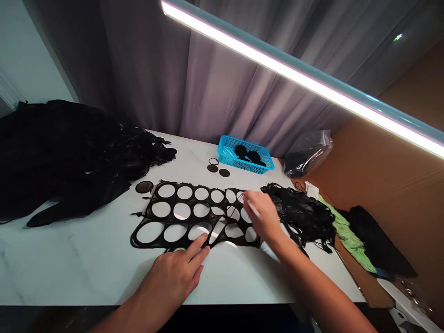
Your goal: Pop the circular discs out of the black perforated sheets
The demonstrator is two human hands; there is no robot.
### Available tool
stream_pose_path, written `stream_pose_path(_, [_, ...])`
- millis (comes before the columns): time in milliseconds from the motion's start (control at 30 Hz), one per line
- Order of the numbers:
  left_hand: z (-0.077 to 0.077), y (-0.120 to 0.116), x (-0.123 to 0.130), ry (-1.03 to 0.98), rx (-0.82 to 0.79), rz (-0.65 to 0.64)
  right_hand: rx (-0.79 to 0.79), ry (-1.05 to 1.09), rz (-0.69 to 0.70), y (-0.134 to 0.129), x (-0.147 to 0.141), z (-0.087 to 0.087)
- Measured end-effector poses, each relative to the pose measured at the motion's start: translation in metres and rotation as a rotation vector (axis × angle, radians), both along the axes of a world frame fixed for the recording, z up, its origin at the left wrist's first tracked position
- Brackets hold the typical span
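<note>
A black sheet with rows of round cutouts (174, 201) lies on the white marbled table (86, 268). My left hand (175, 275) rests at its near edge, fingers stretched out and touching the black strips. Over the sheet's right part, my right hand (264, 216) is closed around a slim pale tool (253, 209) with thin dark lines toward its tip; its exact kind is unclear. Some strips near the tool look pulled out of shape. Dark round discs (224, 173) lie beyond the sheet, and another dark disc (144, 187) sits by its left corner.
Black fabric (62, 152) is heaped at left. A blue basket (243, 165) holding black pieces stands at the back. Tangled black scraps (301, 212) lie right, near green cloth (347, 236) and a clear bag (308, 152). A bright tube lamp (294, 74) hangs overhead.
</note>
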State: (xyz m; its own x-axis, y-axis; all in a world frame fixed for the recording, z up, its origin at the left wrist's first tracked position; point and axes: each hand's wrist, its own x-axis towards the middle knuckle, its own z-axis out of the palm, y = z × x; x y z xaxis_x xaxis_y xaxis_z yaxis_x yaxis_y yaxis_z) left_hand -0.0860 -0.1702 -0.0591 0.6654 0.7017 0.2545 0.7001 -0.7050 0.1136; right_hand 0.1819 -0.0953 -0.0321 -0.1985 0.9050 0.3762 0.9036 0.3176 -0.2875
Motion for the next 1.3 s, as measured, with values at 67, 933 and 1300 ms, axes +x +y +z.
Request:
stream_pose_path(67, [0.003,-0.001,-0.004,-0.046,-0.081,-0.021,-0.017,0.109,-0.16,0.018,0.017,0.006])
stream_pose_path(933, [0.005,0.046,0.023,0.224,-0.092,0.064,-0.516,0.603,0.279,-0.002,-0.038,-0.018])
stream_pose_path(1300, [0.007,0.046,0.021,0.194,-0.172,0.087,-0.328,0.192,0.398,-0.015,-0.041,-0.023])
